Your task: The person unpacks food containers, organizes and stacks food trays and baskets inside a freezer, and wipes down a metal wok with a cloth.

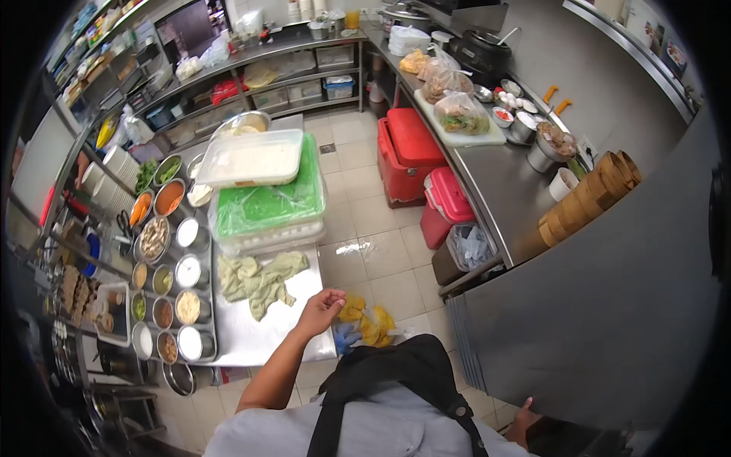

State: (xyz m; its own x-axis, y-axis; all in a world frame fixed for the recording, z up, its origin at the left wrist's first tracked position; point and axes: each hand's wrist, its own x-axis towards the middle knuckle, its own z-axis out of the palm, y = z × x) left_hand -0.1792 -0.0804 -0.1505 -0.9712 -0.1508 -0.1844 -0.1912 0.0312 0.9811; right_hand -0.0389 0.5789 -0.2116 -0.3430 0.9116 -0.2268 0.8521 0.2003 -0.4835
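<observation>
My left hand (pixel 321 311) hangs past the right edge of the steel worktop (pixel 282 343), its fingers loosely curled together, with nothing visible in them. A crumpled pale green cloth (pixel 259 278) lies on the worktop to its left. Beyond and below the hand, yellow pieces in clear plastic (pixel 369 321) are low down near the floor, with a blue item (pixel 346 337) beside them. At lower right, my right hand (pixel 522 419) grips the lower edge of a large grey metal door (pixel 586 320); a finger or thumb shows on its surface, the others are hidden.
Metal containers of ingredients (pixel 169 270) line the worktop's left side. Stacked plastic boxes (pixel 263 190) stand farther back. Across the tiled floor (pixel 362 198) are red coolers (pixel 411 152) and a bin (pixel 464 251) under a counter with bagged food (pixel 463 114) and bamboo steamers (pixel 590 198).
</observation>
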